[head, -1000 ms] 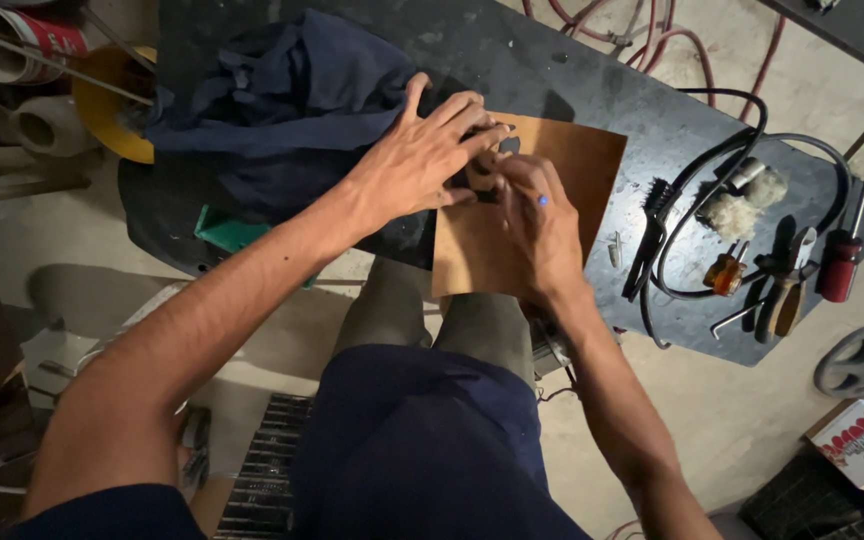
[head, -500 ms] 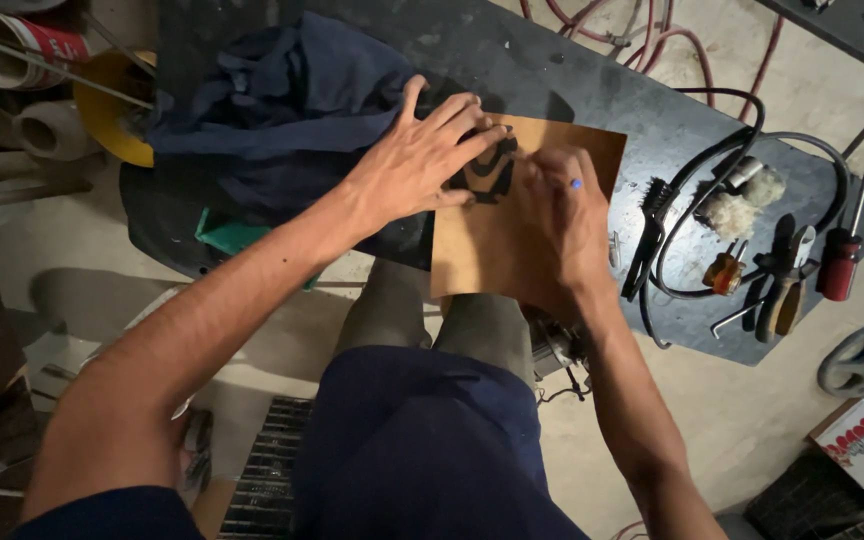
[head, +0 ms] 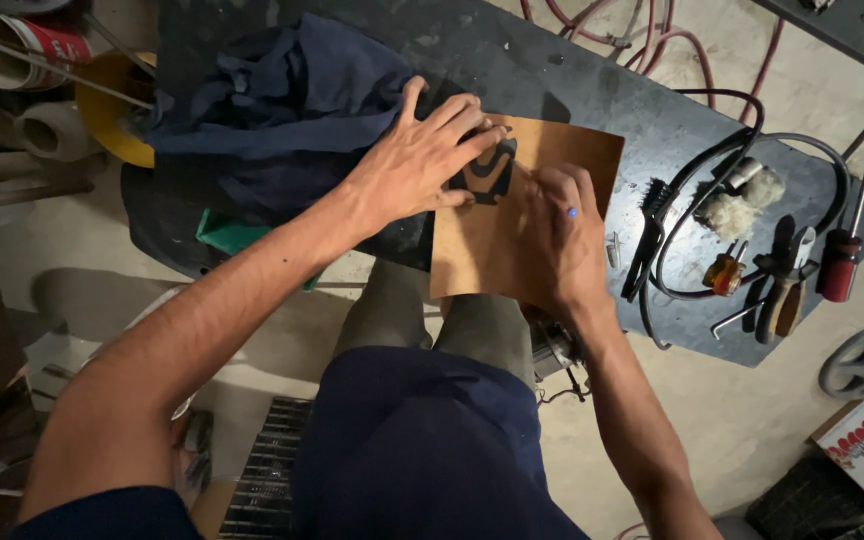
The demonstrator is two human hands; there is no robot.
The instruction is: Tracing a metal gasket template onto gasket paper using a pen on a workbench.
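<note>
Across the dark grey metal tabletop point(head: 592, 70) lie the things, from the biggest down. At its far left a crumpled dark blue cloth point(head: 282, 100) is heaped, and beyond that edge stands a yellow round container point(head: 102, 120). Near the middle, overhanging the near edge above the person's knees, rests a flat square sheet of brown card point(head: 497, 245). On its upper part sits a small black curved flat piece point(head: 492, 175), like a gasket. The left hand point(head: 417, 165) lies flat with fingers spread, pressing on that black piece and on the card's left edge; its grip is open, a press rather than a clasp. The right hand point(head: 562, 240) rests on the card just right of the piece, fingers curled shut around a thin pen with a blue tip point(head: 572, 212). To the right, well apart from the card, loops a black cable point(head: 752, 130), with a black wire brush point(head: 647, 240) beside it, then a red-handled screwdriver point(head: 840, 262) and a small orange-handled screwdriver point(head: 724, 272).
</note>
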